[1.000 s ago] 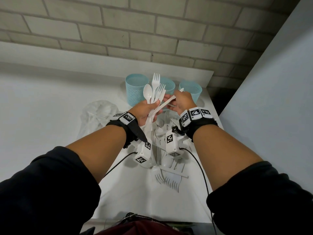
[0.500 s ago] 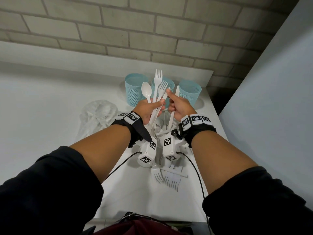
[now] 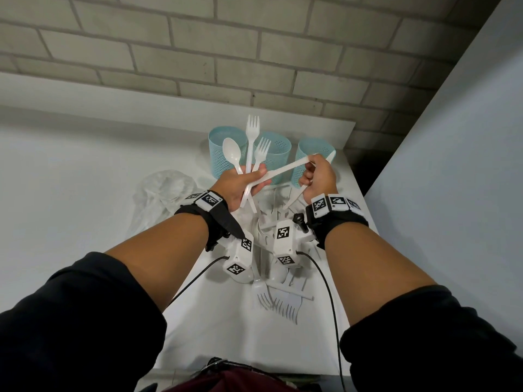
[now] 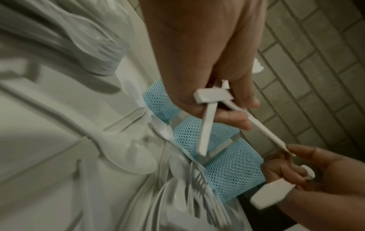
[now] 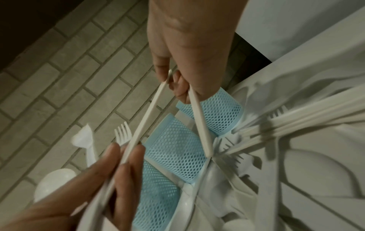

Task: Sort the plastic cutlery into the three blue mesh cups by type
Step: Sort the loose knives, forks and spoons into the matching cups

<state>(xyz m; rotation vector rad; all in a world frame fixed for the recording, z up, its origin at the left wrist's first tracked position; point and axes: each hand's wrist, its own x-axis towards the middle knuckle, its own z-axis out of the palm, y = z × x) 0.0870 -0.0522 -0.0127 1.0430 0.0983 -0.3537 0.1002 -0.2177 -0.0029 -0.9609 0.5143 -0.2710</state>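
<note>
My left hand (image 3: 254, 179) grips a bundle of white plastic cutlery by the handles: a spoon (image 3: 232, 154), two forks (image 3: 252, 131) and one knife (image 3: 283, 169) that slants out to the right. My right hand (image 3: 314, 171) pinches that knife's far end and also holds a second knife (image 3: 294, 193) in its curled fingers. Both hands hover in front of three blue mesh cups (image 3: 226, 142) (image 3: 276, 157) (image 3: 307, 154) at the back of the table. The right wrist view shows the two knives (image 5: 146, 112) (image 5: 199, 118) spreading from the right hand (image 5: 177, 81).
A heap of loose white cutlery (image 3: 283, 301) lies on the white table (image 3: 85, 179) under my wrists. A crumpled clear plastic bag (image 3: 161, 190) sits to the left. A brick wall stands behind the cups and a pale panel closes the right side.
My right hand has moved right, away from the left hand. A knife from the left hand's bundle now stretches between both hands, while the knife it held upright is tucked lower.
</note>
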